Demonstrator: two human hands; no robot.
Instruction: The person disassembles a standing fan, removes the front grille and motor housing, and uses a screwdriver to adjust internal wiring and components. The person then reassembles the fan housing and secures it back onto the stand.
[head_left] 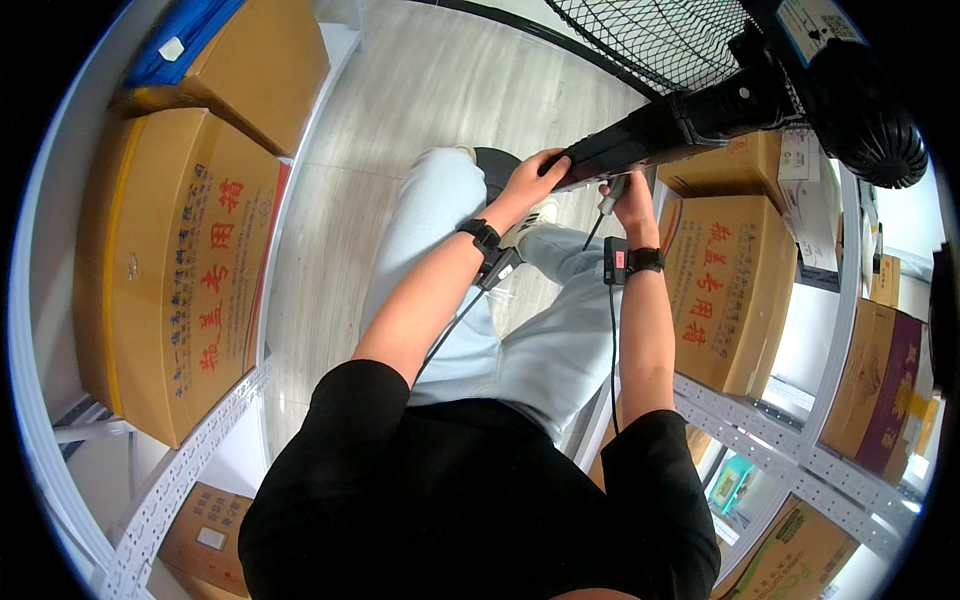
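My left hand (530,182) is closed around the lower end of a long black housing (640,138). This housing joins a black wire cage (665,35) and a ribbed black dome (890,158); together they look like a large fan. Just below the housing, my right hand (633,200) is closed, its fingers partly hidden. A small grey piece (607,203) shows at its fingers, with a thin black stem running down from it; whether that is a cable or a tool I cannot tell. Black straps with small boxes and wires sit on both wrists.
Metal shelving (190,470) with large cardboard boxes (190,270) stands close on my left. More shelves on my right hold another carton (725,290) and a purple-and-brown box (875,385). My bent legs (430,230) are below my arms, over a pale wood-look floor (340,190).
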